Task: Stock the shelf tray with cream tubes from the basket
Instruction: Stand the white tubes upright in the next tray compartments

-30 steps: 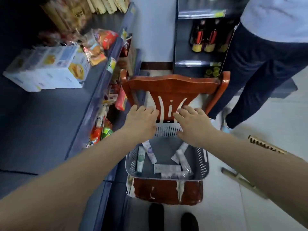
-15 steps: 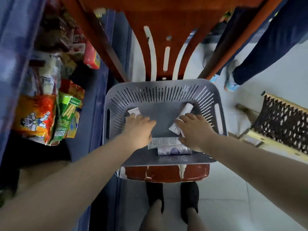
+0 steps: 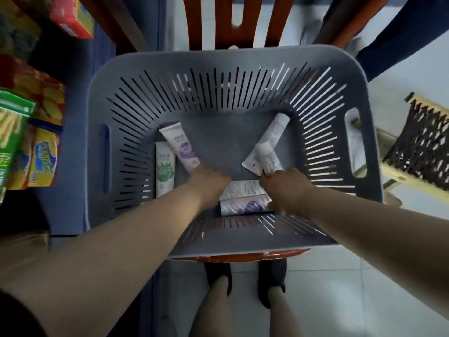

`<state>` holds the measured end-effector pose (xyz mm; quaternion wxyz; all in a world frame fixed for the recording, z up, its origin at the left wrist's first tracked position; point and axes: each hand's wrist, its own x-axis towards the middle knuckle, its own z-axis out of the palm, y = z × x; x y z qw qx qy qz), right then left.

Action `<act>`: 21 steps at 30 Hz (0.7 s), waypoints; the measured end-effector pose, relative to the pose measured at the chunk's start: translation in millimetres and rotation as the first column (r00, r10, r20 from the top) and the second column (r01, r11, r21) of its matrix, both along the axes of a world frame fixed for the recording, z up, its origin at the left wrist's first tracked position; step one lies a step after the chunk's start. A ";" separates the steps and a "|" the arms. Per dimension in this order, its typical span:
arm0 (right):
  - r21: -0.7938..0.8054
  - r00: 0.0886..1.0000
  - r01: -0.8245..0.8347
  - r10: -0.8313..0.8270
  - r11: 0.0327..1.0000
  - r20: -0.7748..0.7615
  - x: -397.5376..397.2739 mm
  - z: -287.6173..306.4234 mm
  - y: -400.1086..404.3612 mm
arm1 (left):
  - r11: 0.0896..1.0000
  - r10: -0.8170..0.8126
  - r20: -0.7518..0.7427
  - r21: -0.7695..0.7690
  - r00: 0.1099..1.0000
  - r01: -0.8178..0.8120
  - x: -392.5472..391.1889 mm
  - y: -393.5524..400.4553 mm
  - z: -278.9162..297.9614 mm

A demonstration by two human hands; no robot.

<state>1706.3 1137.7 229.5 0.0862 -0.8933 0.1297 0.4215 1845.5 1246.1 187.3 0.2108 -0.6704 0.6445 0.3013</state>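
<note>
Both hands have sunk deeper into the grey basket (image 3: 126, 98). The left hand (image 3: 210, 184) meets the purple-label tube (image 3: 181, 148), lying diagonally toward the far-left corner; the right hand (image 3: 284, 188) touches the white tube (image 3: 267, 158). Blur hides both hands' finger spread.

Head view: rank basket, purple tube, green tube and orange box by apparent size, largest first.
1. Basket, by far the largest.
2. Orange box, though cut off by the frame edge and nearer the camera.
3. Purple tube and green tube look alike; no ranking between them.
</note>
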 end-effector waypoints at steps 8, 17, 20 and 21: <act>-0.031 0.999 0.048 -0.048 0.998 -0.018 -1.2 -23.3 4.3 | 0.999 -0.016 0.015 0.052 1.000 0.015 11.4 1.6 -16.9; -0.018 0.984 0.017 -0.020 1.000 -0.179 -1.2 -28.1 6.1 | 0.892 0.446 -0.214 0.187 0.869 -0.412 28.5 7.5 -5.0; -0.029 0.983 -0.087 0.081 0.996 -0.162 0.1 -24.2 4.2 | 0.801 0.594 -0.287 0.129 0.751 -0.584 35.7 5.5 3.9; -0.034 0.983 -0.099 0.093 0.994 -0.157 0.5 -22.8 2.8 | 0.775 0.618 -0.328 0.104 0.714 -0.623 38.3 6.3 6.6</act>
